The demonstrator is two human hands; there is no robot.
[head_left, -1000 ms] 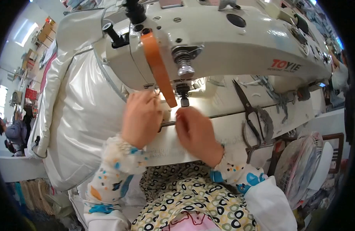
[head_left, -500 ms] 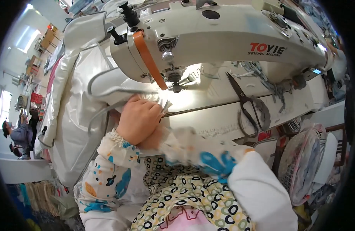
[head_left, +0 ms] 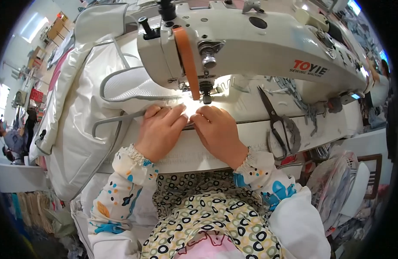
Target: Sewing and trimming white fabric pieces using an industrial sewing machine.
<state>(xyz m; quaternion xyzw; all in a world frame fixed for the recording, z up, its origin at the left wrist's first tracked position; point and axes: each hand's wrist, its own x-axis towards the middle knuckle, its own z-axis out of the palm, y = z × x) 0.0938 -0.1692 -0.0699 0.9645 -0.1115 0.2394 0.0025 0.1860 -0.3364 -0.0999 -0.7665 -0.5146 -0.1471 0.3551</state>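
Just below the needle area of a white sewing machine (head_left: 259, 41), both my hands work close together. My left hand (head_left: 160, 131) is closed on the edge of a white fabric piece with grey binding (head_left: 136, 86). Left of that hand, a loose grey strip (head_left: 112, 123) curves out over the fabric. My right hand (head_left: 218, 134) has its fingers bent and pressed together at the lit spot by the presser foot. Glare and the fingers hide what lies between its fingertips. A narrow gap separates the two hands' fingertips.
Dark scissors (head_left: 272, 116) lie right of my right hand, beside a grey coil. Grey scraps (head_left: 294, 93) are strewn under the machine arm. Bulky white fabric (head_left: 84, 125) drapes over the left side. A basket-like mesh thing (head_left: 331, 185) stands at the lower right. People are in the left background.
My right hand has come out from beneath the left and moved right and up to the needle area. My left hand has shifted slightly right. The view has shifted a little.
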